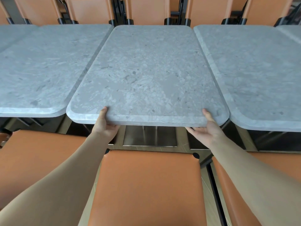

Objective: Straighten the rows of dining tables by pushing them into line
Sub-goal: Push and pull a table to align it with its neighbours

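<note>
Middle surface (146,75): we take this grey stone-pattern top as our landmark; it stands in the centre of the row, and its near edge comes closer to us than the near edges of its two neighbours.
Left hand (104,124): we hold the near edge of the middle surface towards its left corner; the thumb lies on top, the fingers are curled under the edge.
Right hand (206,128): we hold the same near edge towards its right corner; the thumb is on top, the fingers reach under, and we cannot see their tips.
Left surface (40,70): just beside the middle surface on its left, with a narrow dark gap between them that is tighter at the far end.
Right surface (254,75): just beside the middle surface on its right; the edges look nearly touching.
Metal base (149,137): under the middle surface, a flat shiny plate on the floor.
Near chair (146,185): orange seat just in front of the middle surface, between our forearms.
Far chairs (146,10): a line of orange backs behind the middle surface.
</note>
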Tool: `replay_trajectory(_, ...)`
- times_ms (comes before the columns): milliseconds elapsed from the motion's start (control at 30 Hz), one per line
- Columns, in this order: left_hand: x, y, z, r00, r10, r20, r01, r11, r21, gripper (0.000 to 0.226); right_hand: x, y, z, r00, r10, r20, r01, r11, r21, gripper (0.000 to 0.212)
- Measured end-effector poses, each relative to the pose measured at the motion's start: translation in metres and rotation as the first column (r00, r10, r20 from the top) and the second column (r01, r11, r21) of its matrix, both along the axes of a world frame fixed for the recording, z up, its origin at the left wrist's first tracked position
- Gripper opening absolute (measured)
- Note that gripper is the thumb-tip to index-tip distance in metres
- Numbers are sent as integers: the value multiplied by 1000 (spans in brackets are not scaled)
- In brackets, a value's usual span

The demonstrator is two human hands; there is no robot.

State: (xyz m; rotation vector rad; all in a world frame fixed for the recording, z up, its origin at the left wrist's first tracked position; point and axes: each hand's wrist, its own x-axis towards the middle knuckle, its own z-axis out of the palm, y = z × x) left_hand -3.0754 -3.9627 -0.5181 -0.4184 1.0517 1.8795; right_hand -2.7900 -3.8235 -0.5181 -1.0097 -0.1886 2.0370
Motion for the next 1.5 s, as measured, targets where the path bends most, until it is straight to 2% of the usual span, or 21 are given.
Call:
replay_trajectory(267, -5, -3, -3, 1000, -10, 27, 10, 1000, 7, 45, -1, -4, 0, 999, -14, 34, 14, 1000, 4, 47)
replay_trajectory(433, -8, -1, -12, 999, -45, -11, 45, 999, 11, 41, -1, -2, -2, 1000, 10, 29, -9, 1000, -12, 44)
replay_trajectory(567, -6, 0, -10, 999, -33, -2, 33, 999, 7, 25, -3, -3, -1, 999, -1, 41, 2, 1000, -7, 44)
replay_trajectory(900, 0, -6, -1, 1000, -23, -7, 24, 999, 32, 31, 1, -7, 1, 999, -19, 50, 18, 1000, 20, 49)
replay_trajectory(967, 4, -10, 2, 999, -38, -16, 39, 999, 34, 27, 3, -10, 4, 998, -14, 53, 13, 1000, 22, 49)
replay_trajectory(1067, 10, -18, 0, 999, -50, -21, 50, 999, 2, 20, 8, -18, 3, 999, 1, 33, -1, 1000, 10, 46)
replay_trajectory(1233, 10, -18, 2, 998, -39, -48, 37, 999, -39, 19, 5, -24, 10, 998, 30, 49, -29, 999, -15, 41)
replay_trajectory(1400, 14, -21, 2, 994, -38, -101, 31, 998, -63, 22, 5, -23, 4, 996, 27, 89, -28, 1000, 12, 44)
replay_trajectory(1500, 20, -27, 6, 977, -122, -175, 90, 979, -183, 29, 3, -23, 7, 989, 25, 145, -24, 1000, -9, 46)
